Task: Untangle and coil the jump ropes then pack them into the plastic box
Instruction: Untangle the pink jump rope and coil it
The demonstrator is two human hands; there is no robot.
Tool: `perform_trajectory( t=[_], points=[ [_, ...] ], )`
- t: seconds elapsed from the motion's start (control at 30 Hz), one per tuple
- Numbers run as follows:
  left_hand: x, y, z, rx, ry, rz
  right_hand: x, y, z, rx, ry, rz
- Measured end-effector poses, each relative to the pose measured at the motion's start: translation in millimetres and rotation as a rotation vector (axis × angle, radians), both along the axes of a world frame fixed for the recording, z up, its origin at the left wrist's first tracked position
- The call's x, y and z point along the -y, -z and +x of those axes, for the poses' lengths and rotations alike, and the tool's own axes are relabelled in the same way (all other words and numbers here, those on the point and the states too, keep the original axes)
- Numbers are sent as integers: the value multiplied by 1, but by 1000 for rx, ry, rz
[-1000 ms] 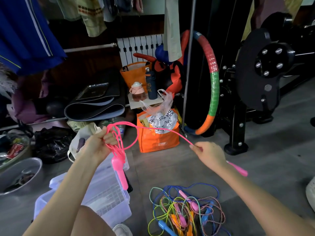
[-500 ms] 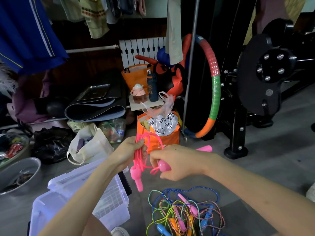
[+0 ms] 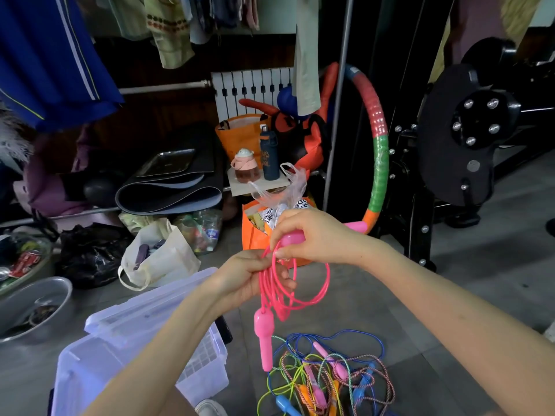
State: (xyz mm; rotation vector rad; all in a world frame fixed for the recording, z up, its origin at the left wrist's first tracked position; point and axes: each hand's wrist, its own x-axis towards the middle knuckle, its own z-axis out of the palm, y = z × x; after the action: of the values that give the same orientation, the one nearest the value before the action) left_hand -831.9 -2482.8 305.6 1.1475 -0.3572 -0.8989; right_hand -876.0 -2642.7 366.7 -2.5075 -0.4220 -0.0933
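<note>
My left hand (image 3: pixel 249 280) pinches a bundle of loops of the pink jump rope (image 3: pixel 312 298) in mid-air. One pink handle (image 3: pixel 263 340) dangles below that hand. My right hand (image 3: pixel 318 238) grips the rope's other pink handle, whose tip sticks out to the right, just above the left hand. A tangled pile of jump ropes (image 3: pixel 327 373) in blue, green, orange and pink lies on the floor below. The clear plastic box (image 3: pixel 99 352) stands open at the lower left, partly behind my left forearm.
An orange bag (image 3: pixel 255 235) stands just beyond my hands. A white tote bag (image 3: pixel 159 256), a black bag (image 3: pixel 90 253) and a metal bowl (image 3: pixel 36 307) lie at the left. A coloured hoop (image 3: pixel 380 151) leans on black gym equipment (image 3: pixel 462 139) at the right.
The rope was stretched between my spread hands a second ago. My right hand has since come in to the left hand, adding loops to the coil and taking hold of the second handle.
</note>
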Motion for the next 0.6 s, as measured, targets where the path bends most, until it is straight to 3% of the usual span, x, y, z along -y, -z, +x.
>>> perform_trajectory(
  t=[0.37, 0.43, 0.6],
  points=[
    [1, -1, 0, -73, 90, 43, 13, 11, 1, -14, 111, -101],
    [-5, -2, 3, -91, 213, 65, 18, 13, 1, -99, 75, -60],
    [-12, -2, 13, -94, 551, 20, 25, 19, -9, -528, -95, 167]
  ],
)
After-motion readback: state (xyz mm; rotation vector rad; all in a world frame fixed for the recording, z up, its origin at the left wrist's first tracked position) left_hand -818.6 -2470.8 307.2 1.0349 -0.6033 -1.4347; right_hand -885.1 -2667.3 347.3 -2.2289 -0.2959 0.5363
